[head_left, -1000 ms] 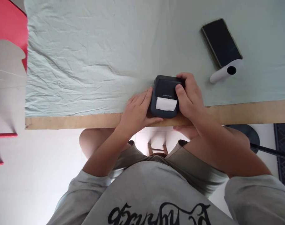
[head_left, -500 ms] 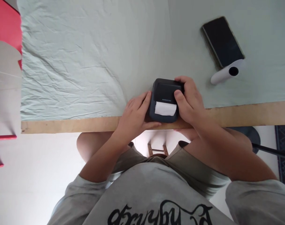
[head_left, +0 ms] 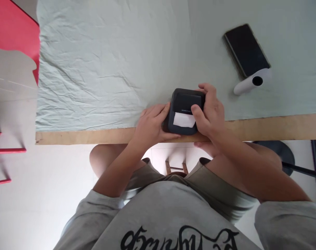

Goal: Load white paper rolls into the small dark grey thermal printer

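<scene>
A small dark label printer [head_left: 182, 130] rests at the table's front edge, with a white strip of paper [head_left: 184, 120] lying out of its front slot. Its left side is gripped by my left hand [head_left: 152, 123], the thumb along the near side and the fingers against the left wall. My right hand [head_left: 211, 113] wraps the right side, fingers at the far right corner. The right thumb lies on the top, beside the paper's upper right end. Most of the printer's right wall is hidden behind that hand.
Toward the back right lies a dark smartphone [head_left: 247, 50]. A white handheld device with a dark oval [head_left: 245, 86] touches or overlaps its near corner. Pale green cloth [head_left: 108, 62] covers the table up to a bare wooden edge [head_left: 82, 136]. A red chair [head_left: 14, 27] stands at the left.
My right thumb has slid slightly left and down toward the paper, and the right fingers have shifted a little. The view has moved slightly; both hands still hold the printer.
</scene>
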Demonstrator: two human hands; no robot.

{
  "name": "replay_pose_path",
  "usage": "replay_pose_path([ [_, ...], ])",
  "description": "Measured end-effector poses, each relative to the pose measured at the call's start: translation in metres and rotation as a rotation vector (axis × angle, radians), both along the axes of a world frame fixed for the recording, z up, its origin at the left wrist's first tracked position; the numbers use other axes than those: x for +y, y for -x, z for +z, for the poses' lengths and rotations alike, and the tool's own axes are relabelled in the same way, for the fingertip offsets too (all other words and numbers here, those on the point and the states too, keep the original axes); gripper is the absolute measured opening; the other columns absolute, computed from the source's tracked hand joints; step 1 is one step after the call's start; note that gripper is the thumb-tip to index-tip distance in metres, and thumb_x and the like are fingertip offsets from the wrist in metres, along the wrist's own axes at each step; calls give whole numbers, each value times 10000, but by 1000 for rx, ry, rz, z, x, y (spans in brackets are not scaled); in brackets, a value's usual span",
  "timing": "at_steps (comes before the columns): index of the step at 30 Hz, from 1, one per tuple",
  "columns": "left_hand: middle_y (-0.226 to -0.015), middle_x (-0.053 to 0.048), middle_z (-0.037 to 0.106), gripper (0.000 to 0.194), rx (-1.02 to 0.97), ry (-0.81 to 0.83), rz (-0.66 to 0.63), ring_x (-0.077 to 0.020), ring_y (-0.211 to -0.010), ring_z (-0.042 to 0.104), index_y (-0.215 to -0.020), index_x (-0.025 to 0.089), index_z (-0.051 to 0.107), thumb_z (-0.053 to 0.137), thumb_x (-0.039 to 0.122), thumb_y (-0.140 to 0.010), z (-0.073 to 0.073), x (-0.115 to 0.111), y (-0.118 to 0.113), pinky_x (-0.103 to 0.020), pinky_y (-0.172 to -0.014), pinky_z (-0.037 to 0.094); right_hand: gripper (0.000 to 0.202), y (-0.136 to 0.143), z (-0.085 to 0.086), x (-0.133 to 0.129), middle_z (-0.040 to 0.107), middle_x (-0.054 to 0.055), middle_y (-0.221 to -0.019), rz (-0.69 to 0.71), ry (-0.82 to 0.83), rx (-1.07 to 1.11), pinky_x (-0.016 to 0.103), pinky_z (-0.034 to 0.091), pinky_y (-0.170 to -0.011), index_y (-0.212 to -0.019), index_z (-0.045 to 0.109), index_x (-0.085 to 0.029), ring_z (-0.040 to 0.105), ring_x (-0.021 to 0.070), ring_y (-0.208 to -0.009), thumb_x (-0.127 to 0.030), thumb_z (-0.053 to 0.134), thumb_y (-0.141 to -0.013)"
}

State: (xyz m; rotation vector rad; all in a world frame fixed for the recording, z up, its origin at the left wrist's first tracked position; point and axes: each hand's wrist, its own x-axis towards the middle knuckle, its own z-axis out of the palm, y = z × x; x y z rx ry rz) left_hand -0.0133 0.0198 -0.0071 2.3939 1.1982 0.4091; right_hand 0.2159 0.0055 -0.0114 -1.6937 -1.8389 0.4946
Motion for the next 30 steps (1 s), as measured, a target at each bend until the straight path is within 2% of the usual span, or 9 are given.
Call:
replay_pose_path([
  [3, -1384, -164, 660, 914, -13, -3, 13, -363, -1278, 621, -1508, 193, 512, 715, 752, -814, 1, -1, -1, -496, -1035, 471, 551, 1, -2, 0, 661, 164, -1351, -15, -6, -6, 570, 507, -1031, -1466, 355, -267, 666, 354, -1191, -493, 433, -969],
  [7, -1391, -172, 656, 949, -21, -5, 36, -375, -1277, 622, -1528, 194, 488, 765, 720, -789, 1, -4, -3, -512, -1050, 469, 552, 3, -1, 1, 670, 165, -1346, -5, -18, 50, 557, 519, -1019, -1443, 377, -265, 673, 345, -1176, -495, 468, -949],
  [13, -1471, -176, 618, 1035, 2, 56, 50, -395, -1335, 578, -1558, 189, 449, 806, 714, -740, 3, -3, -1, -533, -1095, 444, 750, -15, 5, 8, 678, 143, -1336, 114, 76, 159, 546, 549, -975, -1429, 415, -260, 679, 329, -1134, -540, 696, -793],
  [15, -1470, -164, 623, 962, -28, 104, 46, -387, -1334, 582, -1548, 189, 464, 746, 715, -793, 5, 1, 0, -539, -1108, 446, 782, -21, 8, 9, 673, 131, -1336, 141, 108, 173, 543, 555, -967, -1426, 425, -270, 679, 322, -1129, -537, 740, -762],
  [18, -1433, -143, 657, 742, -158, 157, 29, -334, -1298, 627, -1478, 181, 541, 533, 700, -948, 9, 6, 4, -500, -1103, 486, 697, -21, 20, 6, 659, 129, -1303, 68, 51, 100, 522, 559, -944, -1355, 494, -269, 664, 319, -1129, -531, 751, -762],
  [21, -1342, -131, 714, 645, -311, 114, 140, -288, -1245, 673, -1380, 188, 605, 408, 683, -1017, 10, 10, 5, -456, -1074, 530, 497, -13, 36, 4, 696, 81, -1020, -69, -42, -12, 470, 558, -834, -1213, 581, -259, 671, 277, -920, -512, 714, -807],
  [24, -1306, -129, 725, 578, -400, 12, 221, -271, -1247, 672, -1345, 193, 603, 384, 638, -1048, 6, 14, 0, -460, -1099, 521, 307, -4, 46, 9, 650, -6, -707, -139, -35, 30, 403, 531, -732, -1147, 597, -278, 637, 216, -690, -491, 599, -926],
  [26, -1347, -143, 700, 579, -427, -10, 203, -270, -1276, 657, -1352, 180, 586, 390, 633, -1049, 1, 16, -4, -452, -1111, 516, 272, -1, 47, 14, 649, -22, -658, -155, -24, 99, 383, 519, -710, -1150, 591, -282, 649, 204, -659, -489, 515, -990],
  [30, -1494, -173, 606, 633, -353, 37, 103, -289, -1384, 589, -1481, 169, 479, 361, 624, -1058, -7, 21, -13, -463, -1156, 481, 263, 2, 43, 25, 691, -4, -720, -170, -46, 143, 377, 500, -683, -1068, 602, -282, 680, 213, -696, -495, 454, -1023],
])
